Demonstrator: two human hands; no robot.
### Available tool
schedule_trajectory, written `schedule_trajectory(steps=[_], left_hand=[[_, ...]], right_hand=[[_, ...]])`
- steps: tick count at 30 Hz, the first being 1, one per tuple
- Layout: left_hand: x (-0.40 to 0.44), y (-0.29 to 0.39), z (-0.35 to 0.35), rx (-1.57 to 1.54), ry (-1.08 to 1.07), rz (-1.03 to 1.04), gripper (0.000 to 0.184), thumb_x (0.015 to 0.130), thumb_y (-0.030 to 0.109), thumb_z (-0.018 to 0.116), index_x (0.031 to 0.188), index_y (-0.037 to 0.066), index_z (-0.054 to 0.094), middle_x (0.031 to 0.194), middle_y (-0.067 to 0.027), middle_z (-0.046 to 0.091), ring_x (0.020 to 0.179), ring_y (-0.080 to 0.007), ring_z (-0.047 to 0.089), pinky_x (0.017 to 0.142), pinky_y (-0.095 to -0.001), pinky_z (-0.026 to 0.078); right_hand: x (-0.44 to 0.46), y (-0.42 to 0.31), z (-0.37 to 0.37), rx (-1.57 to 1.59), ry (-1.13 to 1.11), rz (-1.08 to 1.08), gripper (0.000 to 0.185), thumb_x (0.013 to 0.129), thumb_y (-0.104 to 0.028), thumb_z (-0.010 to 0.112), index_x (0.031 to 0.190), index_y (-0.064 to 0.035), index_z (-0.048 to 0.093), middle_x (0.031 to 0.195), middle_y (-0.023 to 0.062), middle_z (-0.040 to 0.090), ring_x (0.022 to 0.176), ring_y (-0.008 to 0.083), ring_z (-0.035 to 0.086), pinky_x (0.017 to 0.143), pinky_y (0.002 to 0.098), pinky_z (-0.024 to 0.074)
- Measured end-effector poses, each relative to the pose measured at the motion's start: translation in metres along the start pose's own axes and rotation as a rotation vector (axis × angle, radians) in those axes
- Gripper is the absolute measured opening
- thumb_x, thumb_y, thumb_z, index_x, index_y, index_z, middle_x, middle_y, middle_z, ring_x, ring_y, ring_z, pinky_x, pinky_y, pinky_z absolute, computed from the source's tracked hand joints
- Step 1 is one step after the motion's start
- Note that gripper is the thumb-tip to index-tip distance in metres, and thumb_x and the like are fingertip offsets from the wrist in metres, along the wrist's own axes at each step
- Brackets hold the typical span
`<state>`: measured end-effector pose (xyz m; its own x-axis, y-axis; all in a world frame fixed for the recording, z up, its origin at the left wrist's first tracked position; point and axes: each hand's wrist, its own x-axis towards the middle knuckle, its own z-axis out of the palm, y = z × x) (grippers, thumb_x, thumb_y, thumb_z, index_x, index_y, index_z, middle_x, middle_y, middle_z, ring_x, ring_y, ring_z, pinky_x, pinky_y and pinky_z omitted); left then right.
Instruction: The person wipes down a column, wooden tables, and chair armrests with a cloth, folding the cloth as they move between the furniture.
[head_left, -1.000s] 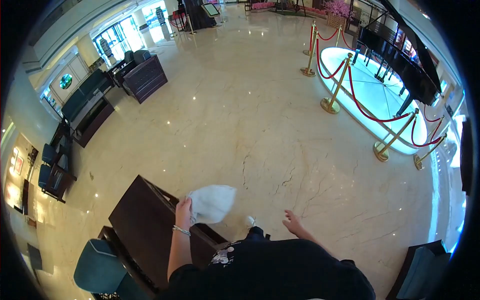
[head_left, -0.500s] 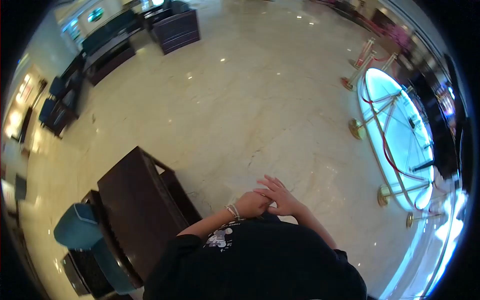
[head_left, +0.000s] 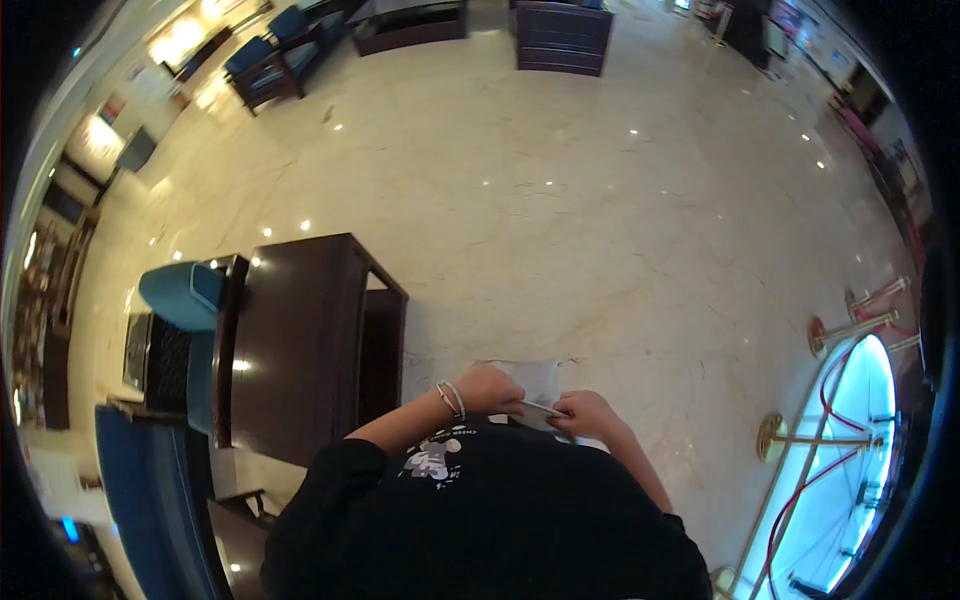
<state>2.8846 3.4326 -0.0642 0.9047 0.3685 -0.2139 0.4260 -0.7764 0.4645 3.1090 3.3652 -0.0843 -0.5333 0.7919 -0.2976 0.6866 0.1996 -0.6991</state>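
In front of my waist, my left hand is closed on the edge of a pale, thin cloth. Its fingertips pinch the near side, and a bracelet circles that wrist. Close by on the right, my right hand also grips the cloth, thumb and fingers drawn together. Between both hands the near edge is pulled into a narrow fold. The far part of the cloth spreads out past my fingers, above the floor. What the material is exactly, I cannot make out.
A dark wooden table stands close on my left, with a blue-cushioned armchair beyond it. A blue sofa is at lower left. On the right, brass rope posts surround a glowing display. Glossy marble floor stretches ahead.
My view has turned left, so the furniture sits farther right. My hands, earlier one over the other with no cloth showing, are now apart and both grip the pale cloth.
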Motion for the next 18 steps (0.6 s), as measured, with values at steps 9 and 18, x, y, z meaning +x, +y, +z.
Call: schedule_trajectory(steps=[9, 18], left_hand=[[-0.021, -0.047, 0.046, -0.067, -0.006, -0.509, 0.020, 0.073, 0.028, 0.056, 0.074, 0.009, 0.057, 0.069, -0.0128, 0.058, 0.067, -0.0315, 0.058, 0.059, -0.0417, 0.046], [-0.090, -0.163, 0.031, -0.207, 0.320, -0.882, 0.022, 0.072, 0.030, 0.058, 0.073, 0.007, 0.057, 0.070, -0.0117, 0.057, 0.068, -0.0306, 0.056, 0.060, -0.0414, 0.044]], right_hand=[[0.098, 0.052, -0.003, -0.399, -0.422, -0.026, 0.019, 0.070, -0.029, 0.054, 0.074, -0.0108, 0.059, 0.070, 0.0140, 0.057, 0.070, 0.0321, 0.056, 0.062, 0.0424, 0.0440], [0.225, 0.033, -0.044, -0.376, -0.113, -0.156, 0.021, 0.065, -0.018, 0.061, 0.079, -0.0053, 0.052, 0.089, 0.0135, 0.047, 0.080, 0.0316, 0.053, 0.065, 0.0409, 0.0450]])
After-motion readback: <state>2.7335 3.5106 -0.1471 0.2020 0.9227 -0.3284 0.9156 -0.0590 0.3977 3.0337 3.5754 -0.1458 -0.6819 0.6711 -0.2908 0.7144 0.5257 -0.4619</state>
